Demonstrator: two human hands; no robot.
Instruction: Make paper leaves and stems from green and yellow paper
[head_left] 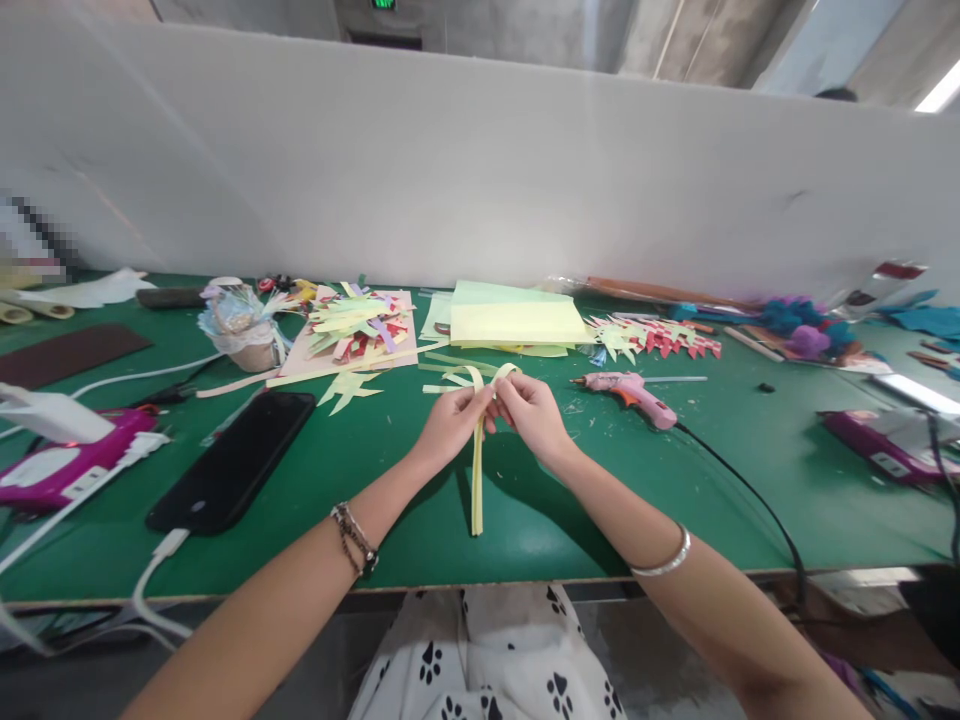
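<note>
Pale yellow paper strips (478, 480) hang down between my two hands, over the green table. My left hand (451, 425) pinches them with thumb and fingers. Close against it, my right hand (531, 412) is closed on the same paper, where a strip curls over in a loop at the top. The fingertips of both hands nearly meet, and they hide just how the strips cross. Behind the hands lie a few loose pale strips (442, 387). A pink glue gun (630, 394) rests to the right of my right hand.
A pile of cut paper strips (360, 325) covers a pink sheet at back left, beside stacked yellow sheets (517, 322). Red and green cut paper (667, 337) lies right. A black phone (236, 460) and purple power strips (82, 460) sit left; a white partition (480, 170) rises behind.
</note>
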